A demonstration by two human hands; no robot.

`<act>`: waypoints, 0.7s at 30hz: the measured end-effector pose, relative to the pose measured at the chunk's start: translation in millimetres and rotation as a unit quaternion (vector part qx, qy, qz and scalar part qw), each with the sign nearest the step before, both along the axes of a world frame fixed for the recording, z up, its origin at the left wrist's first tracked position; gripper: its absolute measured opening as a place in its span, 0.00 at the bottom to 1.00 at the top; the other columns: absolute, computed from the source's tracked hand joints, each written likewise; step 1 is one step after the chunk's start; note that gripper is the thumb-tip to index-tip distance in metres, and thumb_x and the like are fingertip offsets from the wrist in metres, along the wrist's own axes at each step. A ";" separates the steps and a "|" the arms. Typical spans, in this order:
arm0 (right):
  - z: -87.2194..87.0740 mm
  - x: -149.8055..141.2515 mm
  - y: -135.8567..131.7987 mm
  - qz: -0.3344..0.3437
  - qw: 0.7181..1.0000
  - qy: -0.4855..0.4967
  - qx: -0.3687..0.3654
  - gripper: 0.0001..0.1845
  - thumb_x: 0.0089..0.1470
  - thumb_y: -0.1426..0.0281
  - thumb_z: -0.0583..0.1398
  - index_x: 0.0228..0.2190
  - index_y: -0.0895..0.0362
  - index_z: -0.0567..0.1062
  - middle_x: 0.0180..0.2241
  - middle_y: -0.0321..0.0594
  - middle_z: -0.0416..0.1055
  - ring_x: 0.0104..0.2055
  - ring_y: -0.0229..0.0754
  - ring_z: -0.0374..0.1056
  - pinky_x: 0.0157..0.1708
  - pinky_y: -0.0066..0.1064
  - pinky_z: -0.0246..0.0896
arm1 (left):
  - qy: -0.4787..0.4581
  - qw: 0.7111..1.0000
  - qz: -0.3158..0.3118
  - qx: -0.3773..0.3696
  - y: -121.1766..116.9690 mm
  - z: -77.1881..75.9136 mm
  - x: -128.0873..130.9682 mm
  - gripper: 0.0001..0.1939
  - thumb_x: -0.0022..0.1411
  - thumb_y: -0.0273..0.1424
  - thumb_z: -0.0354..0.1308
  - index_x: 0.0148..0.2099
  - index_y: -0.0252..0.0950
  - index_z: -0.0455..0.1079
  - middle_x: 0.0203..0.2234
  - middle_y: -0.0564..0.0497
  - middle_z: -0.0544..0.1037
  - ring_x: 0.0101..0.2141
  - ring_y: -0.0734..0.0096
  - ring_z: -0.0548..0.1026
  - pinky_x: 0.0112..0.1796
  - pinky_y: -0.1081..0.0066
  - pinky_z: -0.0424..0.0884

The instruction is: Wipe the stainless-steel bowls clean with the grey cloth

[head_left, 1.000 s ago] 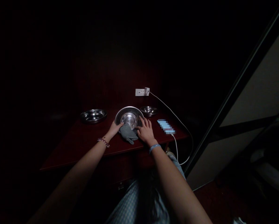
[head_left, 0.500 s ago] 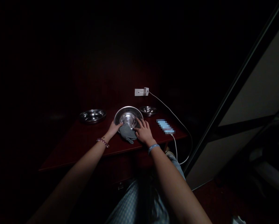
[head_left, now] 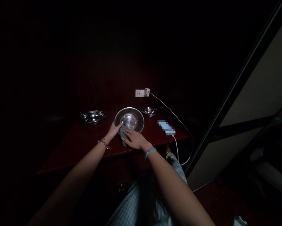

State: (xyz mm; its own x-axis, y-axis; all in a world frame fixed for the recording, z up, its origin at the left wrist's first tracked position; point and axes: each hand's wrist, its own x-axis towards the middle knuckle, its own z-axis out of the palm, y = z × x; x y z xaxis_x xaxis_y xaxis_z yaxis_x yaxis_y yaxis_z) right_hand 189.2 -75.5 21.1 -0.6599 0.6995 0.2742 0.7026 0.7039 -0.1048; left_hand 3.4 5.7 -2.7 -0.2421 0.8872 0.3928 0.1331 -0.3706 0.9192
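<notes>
A shiny metal bowl (head_left: 129, 119) is tilted toward me on the dark red table (head_left: 84, 147). My left hand (head_left: 114, 130) grips its near left rim, thumb over the edge and fingers hidden behind. A grey cloth (head_left: 124, 140) hangs over the near rim, partly inside the bowl. My right hand (head_left: 135, 139) lies on the cloth with its fingers stretched out to the left, pressing it against the rim close to my left thumb.
A shallow metal dish (head_left: 93, 117) sits at the table's left, and a small metal bowl (head_left: 149, 112) stands behind on the right. A phone (head_left: 166, 127) lies at the right, its white cable (head_left: 171, 110) running to a wall socket (head_left: 140, 93).
My right hand has moved left and nearer to me, from the bowl's inner right side onto the cloth. The cloth is bunched further left. My left hand keeps its hold.
</notes>
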 end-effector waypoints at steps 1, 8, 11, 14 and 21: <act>-2.0 -1.5 -0.4 -0.002 1.000 0.002 0.000 0.34 0.72 0.52 0.49 0.69 0.59 0.64 0.68 0.52 0.66 0.68 0.54 0.63 0.68 0.47 0.57 | 0.000 1.000 0.000 0.000 0.4 -0.1 -0.1 0.19 0.55 0.31 0.67 0.50 0.34 0.75 0.52 0.39 0.83 0.56 0.51 0.78 0.63 0.51 0.67; -1.1 -13.4 -5.4 -0.016 1.000 -0.014 -0.014 0.39 0.68 0.56 0.56 0.72 0.62 0.58 0.73 0.55 0.56 0.71 0.60 0.58 0.70 0.51 0.52 | 0.006 1.000 -0.009 -0.008 2.0 -1.6 -2.0 0.19 0.55 0.33 0.67 0.50 0.35 0.75 0.51 0.40 0.83 0.56 0.52 0.79 0.63 0.52 0.68; 4.1 -18.9 -9.8 -0.036 0.999 -0.010 -0.038 0.40 0.68 0.56 0.55 0.72 0.65 0.57 0.72 0.56 0.56 0.72 0.59 0.57 0.71 0.48 0.51 | 0.007 1.000 -0.017 0.001 2.0 -3.0 -1.6 0.19 0.55 0.34 0.67 0.50 0.35 0.76 0.51 0.41 0.83 0.55 0.52 0.79 0.62 0.53 0.68; 9.0 -22.1 -14.4 -0.060 0.997 0.004 -0.038 0.40 0.69 0.53 0.54 0.71 0.64 0.57 0.70 0.55 0.62 0.70 0.58 0.60 0.69 0.46 0.55 | -0.005 1.000 -0.024 0.002 1.6 -4.7 -0.2 0.20 0.55 0.34 0.68 0.50 0.34 0.76 0.50 0.40 0.83 0.54 0.51 0.79 0.62 0.53 0.68; 10.0 -23.1 -18.5 -0.087 0.996 -0.019 -0.016 0.36 0.69 0.57 0.54 0.71 0.61 0.59 0.67 0.51 0.66 0.67 0.55 0.62 0.66 0.45 0.59 | -0.013 1.000 -0.024 -0.008 0.2 -4.5 0.9 0.21 0.56 0.36 0.68 0.51 0.34 0.76 0.51 0.40 0.83 0.56 0.51 0.79 0.62 0.52 0.68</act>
